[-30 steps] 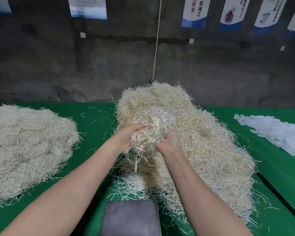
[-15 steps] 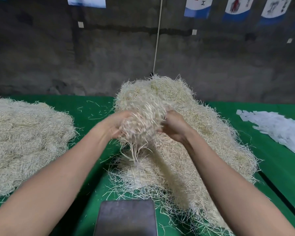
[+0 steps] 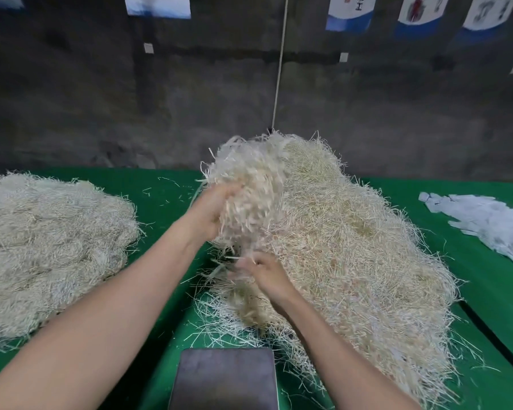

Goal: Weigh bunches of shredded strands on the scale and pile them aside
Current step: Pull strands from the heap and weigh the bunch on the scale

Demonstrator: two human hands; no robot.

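Both forearms bare, reaching fwd over the desk (image 3: 166, 184). L hand (image 3: 211, 213) is raised, palm turned inward, fingers curled round the side of a bunch of strands (image 3: 249, 184). It grips the bunch up in the air, in front of the peak of the big pile (image 3: 362, 250). R hand (image 3: 262, 272) is lower, just under the bunch, back of hand to camera, fingers curled in twd the trailing ends. It's blurred, so can't tell if it actually nips any. Bunch: pale cream, thin flat shreds, fluffy on top, loose ends hanging down twd R hand. Big pile sits centre-right on the green desk, edges straggly. Second pile (image 3: 51, 241) at left, well apart. Scale (image 3: 225, 377), dark flat plate, at near edge betw. the forearms. White paper slips (image 3: 480, 220) far right.
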